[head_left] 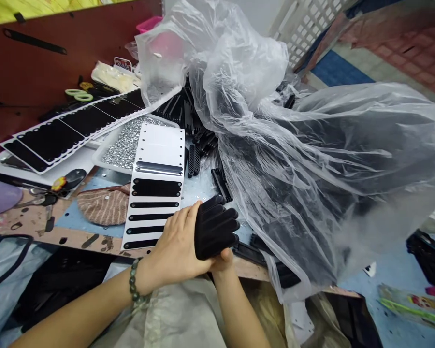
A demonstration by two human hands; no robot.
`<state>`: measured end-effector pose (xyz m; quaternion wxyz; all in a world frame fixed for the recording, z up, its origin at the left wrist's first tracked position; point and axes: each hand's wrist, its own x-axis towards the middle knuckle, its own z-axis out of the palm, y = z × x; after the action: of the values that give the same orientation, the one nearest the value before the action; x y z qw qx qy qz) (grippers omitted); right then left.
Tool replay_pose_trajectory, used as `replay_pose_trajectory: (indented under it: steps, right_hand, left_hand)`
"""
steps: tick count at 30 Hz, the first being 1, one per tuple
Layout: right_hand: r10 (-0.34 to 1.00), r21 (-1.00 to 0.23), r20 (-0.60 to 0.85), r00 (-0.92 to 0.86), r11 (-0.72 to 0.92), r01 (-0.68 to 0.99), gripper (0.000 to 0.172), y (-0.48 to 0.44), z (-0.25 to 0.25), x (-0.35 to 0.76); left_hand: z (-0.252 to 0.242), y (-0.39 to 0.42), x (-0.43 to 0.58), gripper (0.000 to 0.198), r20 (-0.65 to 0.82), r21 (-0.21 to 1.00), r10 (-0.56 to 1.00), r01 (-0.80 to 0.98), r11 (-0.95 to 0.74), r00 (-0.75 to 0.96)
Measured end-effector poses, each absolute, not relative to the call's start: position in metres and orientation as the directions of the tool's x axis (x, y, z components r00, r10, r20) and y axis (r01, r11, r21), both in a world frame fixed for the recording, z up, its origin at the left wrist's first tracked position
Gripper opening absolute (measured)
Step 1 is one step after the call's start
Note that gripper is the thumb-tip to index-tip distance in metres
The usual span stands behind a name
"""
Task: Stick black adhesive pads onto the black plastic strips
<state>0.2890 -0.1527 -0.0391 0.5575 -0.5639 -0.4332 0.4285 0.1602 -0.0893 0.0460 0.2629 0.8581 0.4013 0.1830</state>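
A fanned bundle of black strips with rounded ends (215, 227) is held between my two hands near the table's front edge. My left hand (176, 237), with a beaded bracelet at the wrist, is closed around the left side of the bundle. From below, my right hand (223, 261) grips it too; its thumb shows, while its other fingers are mostly hidden. Left of the bundle lies a white sheet (159, 145) carrying several black strips like these. Loose dark ribbed pieces (194, 159) are scattered behind my hands.
A large clear plastic bag (311, 159) covers the right side. A tray of small shiny metal parts (121, 145), a brown striped pouch (103, 205), green-handled scissors (79, 94) and printed black sheets (83, 121) are at the left. A white slatted basket (311, 26) stands behind.
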Motion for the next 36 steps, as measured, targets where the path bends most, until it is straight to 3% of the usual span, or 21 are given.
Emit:
replay_pose_trajectory:
  steps: [2, 4, 7, 9, 11, 14, 17, 19, 23, 27, 36]
  right_hand:
    - [0.960, -0.994, -0.026, 0.277, 0.003, -0.105, 0.085, -0.156, -0.035, 0.300]
    - [0.925, -0.996, -0.050, 0.376, -0.019, -0.086, 0.081, -0.158, -0.032, 0.313]
    - [0.836, -0.977, -0.013, 0.548, -0.127, 0.169, 0.049, -0.161, -0.033, 0.328]
    - [0.845, -0.915, 0.042, 0.532, -0.182, 0.360, 0.029, -0.163, -0.035, 0.331]
    - [0.877, -0.853, 0.051, 0.477, -0.210, 0.478, 0.020, -0.164, -0.035, 0.331]
    - [0.878, -0.808, -0.027, 0.478, -0.301, 0.507, 0.021, -0.163, -0.034, 0.328]
    - [0.867, -0.788, -0.127, 0.481, -0.383, 0.482, 0.026, -0.161, -0.032, 0.327]
    - [0.862, -0.779, -0.162, 0.480, -0.410, 0.474, 0.029, -0.160, -0.033, 0.328]
    - [0.855, -0.766, -0.171, 0.489, -0.427, 0.480, 0.035, -0.157, -0.038, 0.329]
    - [0.877, -0.812, -0.177, 0.448, -0.387, 0.437, 0.038, -0.156, -0.042, 0.326]
    - [0.931, -0.839, 0.061, 0.360, -0.147, 0.523, 0.023, -0.161, -0.034, 0.324]
  left_hand:
    - [0.039, -0.080, 0.154, 0.097, 0.068, 0.547, 0.771, 0.622, -0.560, 0.634]
    - [0.028, -0.071, 0.148, 0.093, 0.026, 0.465, 0.747, 0.653, -0.598, 0.665]
    - [0.008, -0.060, 0.145, 0.092, -0.049, 0.363, 0.691, 0.658, -0.660, 0.721]
    - [-0.003, -0.055, 0.148, 0.097, -0.077, 0.339, 0.656, 0.639, -0.691, 0.750]
    - [-0.008, -0.053, 0.151, 0.107, -0.067, 0.332, 0.622, 0.606, -0.723, 0.780]
    - [-0.005, -0.054, 0.146, 0.118, 0.019, 0.307, 0.582, 0.549, -0.777, 0.813]
    - [0.002, -0.064, 0.124, 0.102, 0.120, 0.325, 0.618, 0.557, -0.764, 0.777]
    - [0.003, -0.075, 0.106, 0.089, 0.119, 0.372, 0.681, 0.603, -0.706, 0.723]
    - [-0.009, -0.094, 0.084, 0.082, 0.046, 0.407, 0.751, 0.674, -0.616, 0.659]
    - [-0.027, -0.093, 0.090, 0.069, 0.069, 0.441, 0.772, 0.675, -0.592, 0.632]
    - [-0.031, -0.072, 0.121, 0.082, 0.131, 0.500, 0.715, 0.577, -0.646, 0.687]
